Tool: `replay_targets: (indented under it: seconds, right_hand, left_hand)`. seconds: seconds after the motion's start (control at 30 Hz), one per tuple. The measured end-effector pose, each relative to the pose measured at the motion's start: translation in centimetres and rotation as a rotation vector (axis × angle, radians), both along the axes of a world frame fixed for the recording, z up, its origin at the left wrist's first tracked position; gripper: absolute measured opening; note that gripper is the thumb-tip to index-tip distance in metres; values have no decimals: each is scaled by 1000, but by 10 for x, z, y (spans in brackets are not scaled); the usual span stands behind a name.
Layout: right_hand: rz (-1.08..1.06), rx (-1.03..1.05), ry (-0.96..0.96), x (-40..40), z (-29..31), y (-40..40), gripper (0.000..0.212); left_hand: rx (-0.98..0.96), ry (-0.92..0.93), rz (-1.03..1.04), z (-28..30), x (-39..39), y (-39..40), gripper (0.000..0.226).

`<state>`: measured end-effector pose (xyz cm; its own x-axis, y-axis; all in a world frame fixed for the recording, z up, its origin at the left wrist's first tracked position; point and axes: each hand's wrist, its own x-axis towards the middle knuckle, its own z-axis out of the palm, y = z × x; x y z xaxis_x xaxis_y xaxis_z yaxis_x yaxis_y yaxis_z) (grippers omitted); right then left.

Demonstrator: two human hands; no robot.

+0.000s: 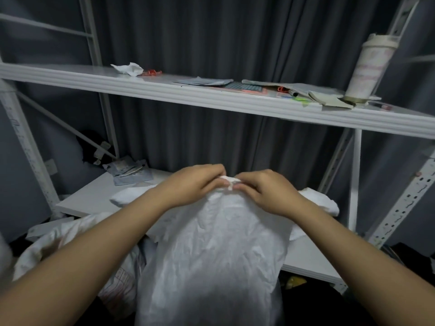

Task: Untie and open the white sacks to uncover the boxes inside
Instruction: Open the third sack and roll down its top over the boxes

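Two hands are working at one knot — we are pinching it with the fingers of our left hand and our right hand, curled tight on either side. Directly beneath the fingers, the white sack is standing gathered at its neck — another sack is lying down to their left.

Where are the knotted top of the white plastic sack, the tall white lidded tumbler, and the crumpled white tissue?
knot of the white plastic sack [229, 183], head view, on the twisted tie between both hands.
tall white lidded tumbler [369, 69], head view, mid-body.
crumpled white tissue [128, 68], head view, centre.
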<state>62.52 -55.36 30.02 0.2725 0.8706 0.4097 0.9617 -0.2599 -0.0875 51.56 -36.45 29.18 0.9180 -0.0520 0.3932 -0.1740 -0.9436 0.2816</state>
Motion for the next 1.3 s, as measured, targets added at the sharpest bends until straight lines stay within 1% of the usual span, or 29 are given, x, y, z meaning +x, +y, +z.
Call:
replay_targets:
  seconds: [0.07,0.1,0.13,0.17,0.2,0.23,0.3,0.33,0.37,0.4,0.47,0.53,0.57,0.6,0.63,0.7,0.73,0.77,0.8,0.87,0.93,0.97,1.03,1.1,1.13,1.2,1.23,1.27,1.3]
  right_hand:
    - [-9,103,-350,9,-10,-1,22]
    - [-20,160,-463,12,-15,-5,22]
    - [-24,203,-536,13,-20,-6,21]
    - [-33,188,-493,10,-22,-6,22]
    - [-53,149,-376,6,-20,-4,23]
    - [-87,70,-201,1,-15,-3,28]
    - [-87,-96,204,-2,-8,2,34]
    - [-50,-127,326,-2,-8,3,31]
    - [-8,-111,368,-3,-8,4,28]
    - [15,-80,386,-2,-9,3,28]
    - [-7,-34,485,5,-14,-1,32]
    - [-54,-32,609,13,-16,-7,36]
    - [-65,-39,627,15,-16,-9,35]
    - [-70,-52,588,15,-15,-10,31]
    - [-69,-69,488,14,-12,-9,28]
    - [-54,-113,229,9,-7,-3,40]
    - [-35,-116,105,7,-5,1,42]
    - [-19,-89,8,8,-2,5,38]
    - [-5,-51,-42,10,2,8,33]
    - [9,42,20,18,12,9,23]
    - [32,108,103,25,18,9,19]
    - [36,134,146,27,21,10,19]
    - [51,149,244,26,21,13,20]
    - [43,77,290,21,20,15,21]
    - [45,33,328,19,21,14,27]
    - [82,15,438,14,23,13,37]
    - [62,2,405,13,21,12,36]
    - [16,-51,219,11,16,13,37]
    - [-47,-76,-73,10,10,16,42]
  left_hand:
    - [23,69,16,2,-2,9,39]
    - [21,109,20,4,-3,14,41]
    - [24,134,20,3,-4,18,40]
    - [56,127,23,2,-4,18,38]
    - [116,86,30,0,-5,14,36]
    - [192,27,41,-1,-4,8,36]
    - [351,-55,64,-3,-2,-1,47]
    - [387,-67,59,-3,-2,-2,55]
    - [368,-69,50,-2,-3,0,60]
    - [305,-50,46,-1,-4,5,60]
    - [194,5,49,-1,-8,16,51]
    - [167,29,52,-3,-10,23,39]
    - [178,15,54,-4,-9,24,36]
    - [203,-6,54,-4,-8,22,34]
    - [232,-26,52,-4,-5,21,34]
    - [280,-37,65,0,1,18,36]
    - [298,-41,79,4,3,16,38]
    - [306,-49,84,9,4,15,42]
    - [299,-43,79,15,4,16,48]
    - [233,9,53,30,1,22,58]
    - [221,47,51,45,-3,28,50]
    - [269,21,74,52,-3,30,45]
    - [437,-96,172,61,-1,34,36]
    - [575,-166,290,58,1,37,23]
    - [622,-186,308,51,3,38,17]
    - [690,-287,226,37,2,37,11]
    - [677,-342,170,32,0,37,13]
    - [618,-354,130,29,-1,37,24]
    - [495,-260,122,30,-3,35,39]
